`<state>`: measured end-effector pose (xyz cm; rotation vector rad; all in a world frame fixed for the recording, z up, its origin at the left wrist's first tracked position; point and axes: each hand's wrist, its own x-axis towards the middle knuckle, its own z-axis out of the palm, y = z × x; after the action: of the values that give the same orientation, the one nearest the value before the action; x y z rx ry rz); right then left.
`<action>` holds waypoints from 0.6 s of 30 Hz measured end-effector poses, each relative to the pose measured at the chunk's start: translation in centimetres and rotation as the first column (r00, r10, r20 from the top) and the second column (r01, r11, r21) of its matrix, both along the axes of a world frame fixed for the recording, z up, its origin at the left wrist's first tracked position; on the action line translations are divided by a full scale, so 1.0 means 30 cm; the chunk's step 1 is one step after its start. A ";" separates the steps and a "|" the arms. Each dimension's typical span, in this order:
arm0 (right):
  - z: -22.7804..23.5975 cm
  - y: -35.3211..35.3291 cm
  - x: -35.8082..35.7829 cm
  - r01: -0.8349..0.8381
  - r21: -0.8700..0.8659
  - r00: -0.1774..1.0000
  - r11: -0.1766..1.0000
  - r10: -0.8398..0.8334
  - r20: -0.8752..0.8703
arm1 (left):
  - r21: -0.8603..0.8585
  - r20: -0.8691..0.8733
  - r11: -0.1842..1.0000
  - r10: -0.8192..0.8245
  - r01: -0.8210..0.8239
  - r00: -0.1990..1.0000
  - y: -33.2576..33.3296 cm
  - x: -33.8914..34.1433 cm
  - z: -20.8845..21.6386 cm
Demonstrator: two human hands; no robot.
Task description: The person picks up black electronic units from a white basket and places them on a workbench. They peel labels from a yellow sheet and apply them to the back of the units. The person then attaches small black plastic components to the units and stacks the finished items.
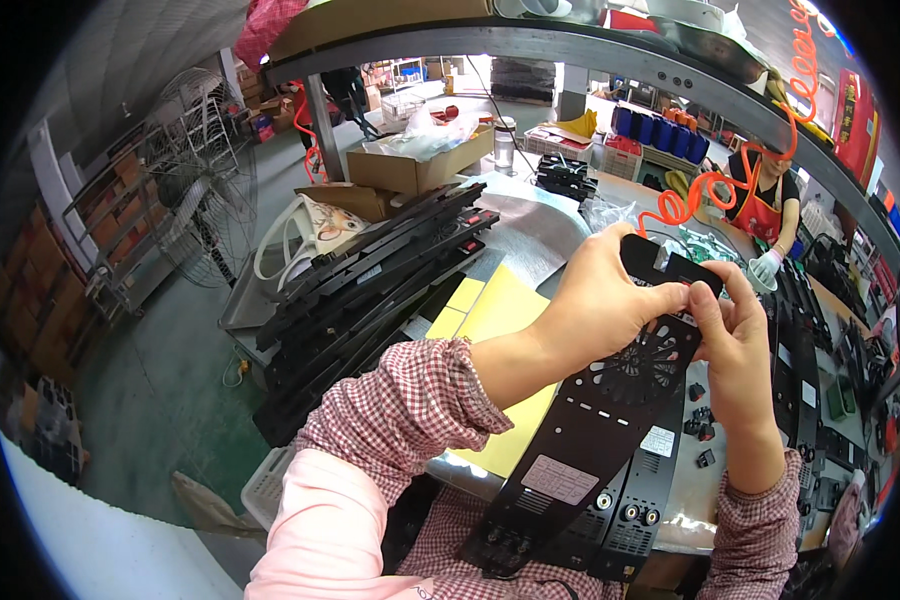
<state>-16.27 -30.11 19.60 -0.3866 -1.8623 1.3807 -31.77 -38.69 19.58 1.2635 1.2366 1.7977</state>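
Observation:
A long black metal panel (595,415) with a round fan grille and a white label leans up toward me, its near end low by my lap. My left hand (605,295) is closed round its far end, thumb on the face. My right hand (735,335) is closed at the far right edge, its thumb tip meeting the left thumb. A small black block between the fingers is partly hidden; I cannot tell whether it is separate from the panel. Under the panel lies a second black panel (645,490) with round metal sockets.
Left of my hands lie many stacked black metal strips (370,320) and a yellow sheet (515,310). Small loose black parts (702,420) lie right of the panel. An orange coiled hose (710,190) hangs ahead. A co-worker (765,205) with a gloved hand works at the far right.

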 end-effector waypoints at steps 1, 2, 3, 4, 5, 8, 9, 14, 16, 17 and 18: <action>-0.003 -0.003 -0.006 0.011 0.003 1.000 1.000 -0.011 -0.013 | 0.003 0.009 1.000 -0.003 0.003 1.000 0.001 0.000 -0.002; -0.007 -0.003 -0.010 0.022 0.006 0.999 1.000 -0.022 -0.025 | 0.005 0.018 1.000 -0.006 0.006 1.000 0.000 -0.001 -0.003; -0.012 0.002 -0.012 0.023 0.007 1.000 1.000 -0.022 -0.021 | 0.009 0.028 1.000 -0.010 0.010 1.000 0.000 -0.001 -0.005; -0.019 0.009 -0.015 0.022 0.006 1.000 1.000 -0.022 -0.019 | 0.007 0.026 1.000 -0.006 0.006 1.000 -0.001 -0.003 -0.007; -0.026 0.014 -0.018 0.022 0.004 1.000 1.000 -0.022 -0.016 | 0.005 0.025 1.000 -0.004 0.004 1.000 0.000 -0.005 -0.009; -0.040 0.019 -0.027 0.107 0.007 0.994 0.994 -0.107 0.033 | 0.016 -0.020 1.000 0.018 -0.018 1.000 0.021 -0.021 -0.041; -0.045 0.024 -0.033 0.107 -0.024 0.994 0.994 -0.106 0.028 | 0.022 -0.042 0.999 0.024 -0.023 0.999 0.038 -0.031 -0.067; -0.143 0.168 0.010 0.135 -0.210 0.989 0.968 -0.117 0.095 | -0.116 -0.009 0.988 0.105 -0.106 0.994 0.098 -0.062 -0.245; -0.199 0.186 0.026 0.245 -0.182 0.962 0.952 -0.216 0.164 | -0.114 -0.282 0.920 0.333 -0.376 0.900 0.148 -0.280 -0.398; -0.258 0.243 0.082 0.309 -0.135 0.939 0.941 -0.280 0.200 | -0.318 -0.051 0.925 0.201 -0.207 0.978 0.145 -0.275 -0.375; -0.319 0.296 0.123 0.367 -0.063 0.901 0.928 -0.338 0.272 | -0.351 0.095 0.923 0.201 -0.156 0.975 0.144 -0.314 -0.417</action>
<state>-12.57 -21.24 10.04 -0.9546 -1.8047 1.2293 -41.19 -34.38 7.08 0.8489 1.5501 1.6635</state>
